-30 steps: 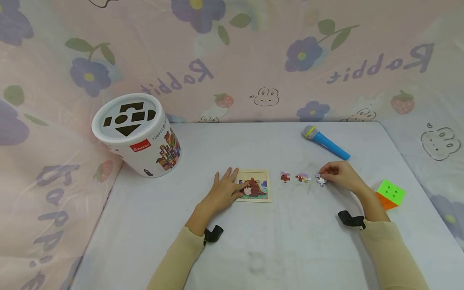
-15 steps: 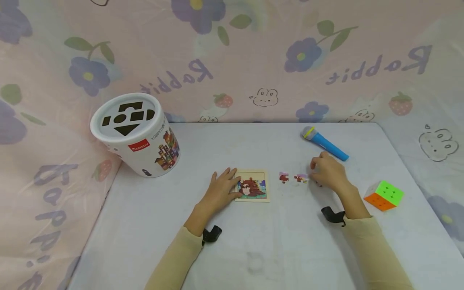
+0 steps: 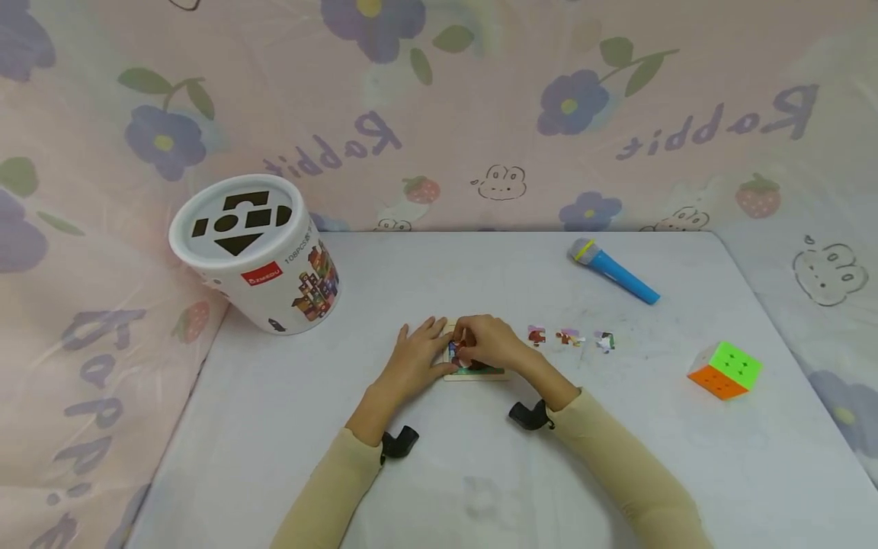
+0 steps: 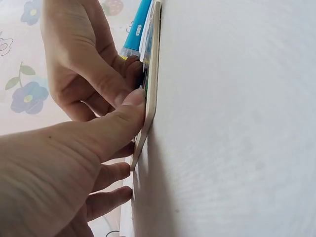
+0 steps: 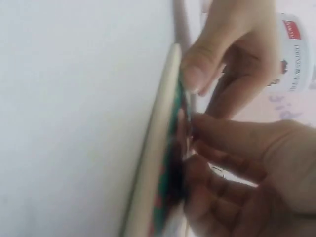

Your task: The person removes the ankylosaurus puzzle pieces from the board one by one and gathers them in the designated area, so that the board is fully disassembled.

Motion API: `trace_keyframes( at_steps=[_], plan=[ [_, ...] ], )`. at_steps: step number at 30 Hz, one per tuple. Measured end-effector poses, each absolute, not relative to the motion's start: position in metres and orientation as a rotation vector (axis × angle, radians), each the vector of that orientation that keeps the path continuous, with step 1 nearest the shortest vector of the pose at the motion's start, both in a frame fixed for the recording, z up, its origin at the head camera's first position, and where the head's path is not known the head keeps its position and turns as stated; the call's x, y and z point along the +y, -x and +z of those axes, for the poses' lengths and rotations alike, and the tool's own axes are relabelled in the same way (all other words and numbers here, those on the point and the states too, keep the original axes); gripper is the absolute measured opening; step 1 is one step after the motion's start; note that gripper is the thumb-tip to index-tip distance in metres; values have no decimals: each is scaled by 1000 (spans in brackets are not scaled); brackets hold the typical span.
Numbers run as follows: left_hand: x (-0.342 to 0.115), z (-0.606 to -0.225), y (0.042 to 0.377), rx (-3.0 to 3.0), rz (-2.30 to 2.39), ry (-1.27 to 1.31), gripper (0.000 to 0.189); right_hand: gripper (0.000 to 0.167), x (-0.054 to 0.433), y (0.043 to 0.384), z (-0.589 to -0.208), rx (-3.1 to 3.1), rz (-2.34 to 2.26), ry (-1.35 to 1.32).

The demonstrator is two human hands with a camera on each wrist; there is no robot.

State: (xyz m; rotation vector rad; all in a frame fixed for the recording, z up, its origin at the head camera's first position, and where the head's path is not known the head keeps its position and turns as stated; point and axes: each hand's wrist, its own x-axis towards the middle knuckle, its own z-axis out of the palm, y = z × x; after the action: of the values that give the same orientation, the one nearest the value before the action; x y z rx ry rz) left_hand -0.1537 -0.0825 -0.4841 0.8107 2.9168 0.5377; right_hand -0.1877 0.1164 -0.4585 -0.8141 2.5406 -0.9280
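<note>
A small wooden jigsaw puzzle (image 3: 488, 374) with a brown animal picture lies on the white table. My left hand (image 3: 410, 364) rests along its left side, fingers spread and fairly straight, thumb on the near left corner. Over the puzzle is my right hand (image 3: 490, 341), its fingers bent and thumb and fingertips down at the picture. In the right wrist view the right hand (image 5: 237, 173) touches the pieces; blur hides whether it pinches one. To the right lie loose puzzle pieces: a reddish-brown one (image 3: 536, 335), a mixed-colour one (image 3: 569, 337) and a mostly white one (image 3: 605, 341).
A white block bucket (image 3: 257, 255) with shaped holes in its lid stands at the back left. A blue toy microphone (image 3: 620, 274) lies at the back right. Nearer on the right sits a green and orange puzzle cube (image 3: 725, 370). A printed cloth (image 3: 446, 114) hangs behind.
My right hand has left the white loose piece on the table and swung left onto the wooden puzzle. The left hand has stayed at the puzzle's left side.
</note>
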Motion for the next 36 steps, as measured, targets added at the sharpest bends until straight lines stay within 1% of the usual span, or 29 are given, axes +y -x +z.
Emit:
trace_keyframes(
  at_steps=[6,9,13,18,22,25,31,36],
  plan=[
    [-85,-483,155,2888,557,-835,67,31,108,187,-458,2557,-814,739],
    [-88,-484,155,2877,566,-828,71,33,108,186,-458,2536,-808,733],
    [-89,-485,155,2870,579,-817,76,31,107,185,-457,2531,-797,729],
    [-88,-484,155,2861,590,-805,76,30,108,185,-457,2535,-811,768],
    [-87,-483,156,2870,589,-798,77,17,111,187,-460,2520,-875,772],
    [-87,-484,157,2879,581,-797,76,10,116,190,-464,2468,-1000,749],
    [-86,-483,157,2875,565,-783,76,9,137,195,-469,2170,-1448,639],
    [-85,-481,156,2879,577,-778,76,10,168,192,-462,2115,-1534,609]
  ],
)
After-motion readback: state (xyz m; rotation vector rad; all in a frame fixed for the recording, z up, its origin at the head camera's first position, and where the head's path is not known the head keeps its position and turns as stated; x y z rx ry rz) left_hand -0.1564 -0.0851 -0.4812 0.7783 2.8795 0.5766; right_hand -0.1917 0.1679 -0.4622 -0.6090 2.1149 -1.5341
